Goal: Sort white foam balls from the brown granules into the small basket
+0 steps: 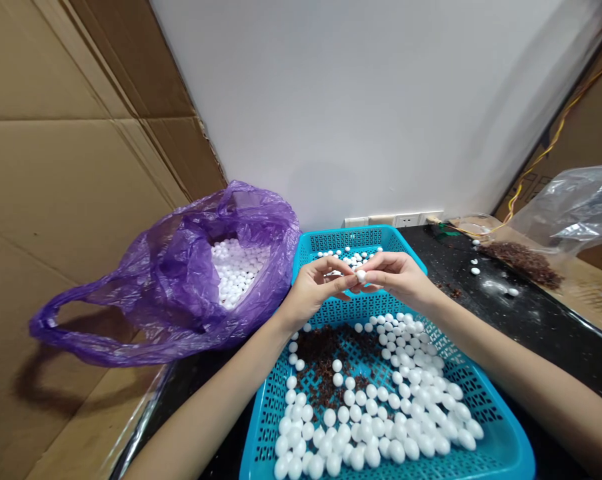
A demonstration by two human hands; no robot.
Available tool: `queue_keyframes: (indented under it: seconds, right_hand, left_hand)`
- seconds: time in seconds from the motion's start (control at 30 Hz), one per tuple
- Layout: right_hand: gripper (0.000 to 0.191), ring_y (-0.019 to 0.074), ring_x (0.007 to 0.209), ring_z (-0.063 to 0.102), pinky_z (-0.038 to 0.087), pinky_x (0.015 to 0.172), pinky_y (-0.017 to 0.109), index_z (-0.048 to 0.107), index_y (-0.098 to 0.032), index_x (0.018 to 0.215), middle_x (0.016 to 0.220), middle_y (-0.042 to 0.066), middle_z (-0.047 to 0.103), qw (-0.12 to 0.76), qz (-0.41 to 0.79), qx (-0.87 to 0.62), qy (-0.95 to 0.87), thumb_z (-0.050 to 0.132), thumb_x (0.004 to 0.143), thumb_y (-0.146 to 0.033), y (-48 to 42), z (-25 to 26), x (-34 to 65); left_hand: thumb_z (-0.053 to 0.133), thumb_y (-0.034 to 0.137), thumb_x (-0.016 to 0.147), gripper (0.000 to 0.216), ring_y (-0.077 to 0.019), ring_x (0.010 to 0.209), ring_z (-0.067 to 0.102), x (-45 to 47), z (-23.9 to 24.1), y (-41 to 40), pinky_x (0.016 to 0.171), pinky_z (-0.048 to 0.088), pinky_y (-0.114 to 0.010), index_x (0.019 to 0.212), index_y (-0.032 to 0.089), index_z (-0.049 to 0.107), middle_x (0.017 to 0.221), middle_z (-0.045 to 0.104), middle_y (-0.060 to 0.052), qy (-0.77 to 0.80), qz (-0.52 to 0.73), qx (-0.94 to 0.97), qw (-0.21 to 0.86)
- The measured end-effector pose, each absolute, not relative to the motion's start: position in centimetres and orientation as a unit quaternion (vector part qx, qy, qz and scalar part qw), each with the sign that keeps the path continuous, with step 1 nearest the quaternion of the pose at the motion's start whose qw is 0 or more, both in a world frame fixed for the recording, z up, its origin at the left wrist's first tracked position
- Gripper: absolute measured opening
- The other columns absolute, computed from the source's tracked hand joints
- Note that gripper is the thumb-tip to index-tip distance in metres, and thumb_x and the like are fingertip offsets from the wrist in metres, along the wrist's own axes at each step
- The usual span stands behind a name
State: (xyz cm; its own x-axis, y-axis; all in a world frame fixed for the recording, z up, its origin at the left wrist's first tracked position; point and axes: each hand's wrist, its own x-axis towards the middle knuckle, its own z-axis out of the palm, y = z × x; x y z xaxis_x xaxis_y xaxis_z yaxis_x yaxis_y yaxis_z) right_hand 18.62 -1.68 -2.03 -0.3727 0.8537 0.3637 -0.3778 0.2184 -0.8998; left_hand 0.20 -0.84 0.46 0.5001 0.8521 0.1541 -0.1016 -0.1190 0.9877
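A small white ball [361, 275] is pinched between the fingertips of both my hands, over the rim area where two blue baskets meet. My left hand [315, 285] closes on its left side, thumb and forefinger together. From the right, my right hand [398, 275] grips the same ball with thumb and fingers. Below them, the front blue basket [518, 447] holds many white balls [395, 450] and a patch of dark brown shreds [325, 370]. Behind the hands, the rear blue basket [351, 235] contains more small white pieces, partly hidden by my fingers.
On the left, a purple plastic bag [165, 267] lies open with many white pieces inside. Brown shreds [523, 262] and a few white balls lie on the black countertop [481, 310] at right, near a clear plastic bag [575, 207]. Cardboard [55, 167] stands at left.
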Motion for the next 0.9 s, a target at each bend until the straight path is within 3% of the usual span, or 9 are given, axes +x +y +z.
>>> queue_keyframes:
  seconds: [0.33, 0.6, 0.73, 0.9]
  right_hand:
    - [0.006, 0.0146, 0.071, 0.068, 0.056, 0.065, 0.024, 0.073, -0.024, 0.081, 0.08, 0.0, 0.071, 0.521, 0.572, -0.205, -0.6, 0.075, 0.076, -0.02, -1.15, -2.09, 19.04]
    - [0.007, 0.0149, 0.075, 0.068, 0.056, 0.066, 0.023, 0.071, -0.023, 0.086, 0.081, 0.0, 0.071, 0.519, 0.583, -0.192, -0.595, 0.072, 0.08, -0.02, -1.47, -1.96, 18.75]
    - [0.008, 0.0149, 0.077, 0.066, 0.055, 0.066, 0.023, 0.069, -0.022, 0.086, 0.082, 0.0, 0.07, 0.537, 0.554, -0.201, -0.603, 0.072, 0.079, -0.019, -1.57, -1.73, 18.68]
    - [0.011, 0.013, 0.065, 0.061, 0.051, 0.056, 0.023, 0.065, -0.02, 0.089, 0.077, 0.0, 0.065, 0.552, 0.493, -0.25, -0.624, 0.071, 0.08, -0.022, -1.37, -1.82, 18.66]
  left_hand:
    - [0.072, 0.031, 0.069, 0.023, -0.0094, 0.059, 0.059, 0.19, 0.23, -0.55, 0.05, 0.048, -0.019, 0.073, 0.015, 0.056, 0.065, 0.058, 0.002, 0.32, 0.383, 0.64, 0.585]
    - [0.069, 0.029, 0.073, 0.021, -0.008, 0.061, 0.057, 0.11, 0.24, -0.68, 0.046, 0.044, -0.017, 0.084, 0.018, 0.055, 0.08, 0.056, 0.002, 0.28, 0.392, 0.635, 0.604]
    - [0.067, 0.032, 0.075, 0.022, -0.003, 0.048, 0.044, 0.17, 0.47, -0.78, 0.039, 0.031, -0.015, 0.09, 0.019, 0.057, 0.072, 0.052, 0.004, 0.28, 0.415, 0.617, 0.607]
    - [0.065, 0.034, 0.074, 0.023, -0.0019, 0.042, 0.026, 0.26, 0.49, -0.64, 0.039, 0.019, -0.016, 0.086, 0.016, 0.056, 0.058, 0.04, 0.007, 0.312, 0.453, 0.578, 0.603]
